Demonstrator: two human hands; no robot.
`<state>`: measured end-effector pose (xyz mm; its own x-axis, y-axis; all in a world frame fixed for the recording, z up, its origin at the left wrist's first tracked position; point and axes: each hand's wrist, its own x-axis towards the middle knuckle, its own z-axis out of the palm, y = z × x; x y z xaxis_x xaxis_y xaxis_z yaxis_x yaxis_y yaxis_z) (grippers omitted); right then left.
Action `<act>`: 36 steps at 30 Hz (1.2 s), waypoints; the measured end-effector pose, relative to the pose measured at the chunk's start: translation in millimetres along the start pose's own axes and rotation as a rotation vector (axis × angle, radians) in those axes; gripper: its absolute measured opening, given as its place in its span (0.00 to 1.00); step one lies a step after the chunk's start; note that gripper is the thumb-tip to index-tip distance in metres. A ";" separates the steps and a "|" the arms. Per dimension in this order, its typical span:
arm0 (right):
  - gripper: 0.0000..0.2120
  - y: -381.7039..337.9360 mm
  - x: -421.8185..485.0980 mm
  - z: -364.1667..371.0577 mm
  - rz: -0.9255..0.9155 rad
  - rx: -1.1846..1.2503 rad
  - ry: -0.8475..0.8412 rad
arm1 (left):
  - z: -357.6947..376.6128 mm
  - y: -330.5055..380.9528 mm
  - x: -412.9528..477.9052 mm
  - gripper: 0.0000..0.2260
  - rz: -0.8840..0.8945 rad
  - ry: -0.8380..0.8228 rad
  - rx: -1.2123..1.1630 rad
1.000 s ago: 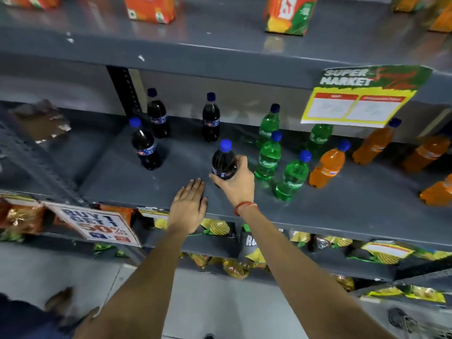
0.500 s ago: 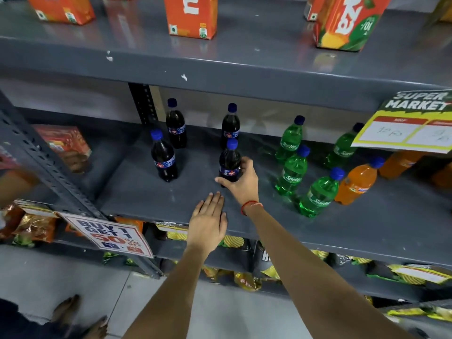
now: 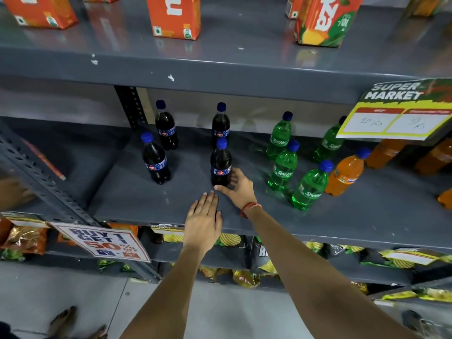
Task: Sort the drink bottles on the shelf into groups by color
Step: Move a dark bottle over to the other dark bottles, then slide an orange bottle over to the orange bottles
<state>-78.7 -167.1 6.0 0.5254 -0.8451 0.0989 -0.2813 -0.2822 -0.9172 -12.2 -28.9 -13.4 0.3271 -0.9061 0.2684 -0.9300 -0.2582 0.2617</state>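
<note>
Several dark cola bottles with blue caps stand on the left of the grey shelf (image 3: 137, 199): two at the left (image 3: 155, 159) (image 3: 166, 127), one at the back (image 3: 220, 126), and one in front of it (image 3: 220, 165). My right hand (image 3: 241, 188) wraps thumb and fingers around the base of that front cola bottle, which stands upright on the shelf. My left hand (image 3: 204, 218) lies flat, palm down, at the shelf's front edge, holding nothing. Several green bottles (image 3: 283, 165) stand to the right, and beyond them are orange bottles (image 3: 344, 176).
A "Super Market" price sign (image 3: 396, 111) hangs from the upper shelf and hides part of the orange bottles. Juice cartons (image 3: 175, 17) stand on the top shelf. Snack bags (image 3: 24, 238) and a "Buy 1 Get 1" sign (image 3: 102, 243) are below. A perforated steel upright (image 3: 36, 172) rises at the left.
My right hand has carried the cola bottle from the shelf's front back and left, setting it in front of the rear cola bottle. My left hand stays flat on the shelf edge.
</note>
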 end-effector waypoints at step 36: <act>0.18 73.7 -40.5 -260.2 0.222 -0.083 0.441 | 76.3 256.1 13.0 0.22 0.294 -0.119 -0.078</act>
<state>-329.6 -271.8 34.9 0.0608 -0.9953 0.0748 -0.4202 -0.0935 -0.9026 -258.9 -132.3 -13.6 0.0203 -0.9720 0.2340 -0.9644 0.0427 0.2610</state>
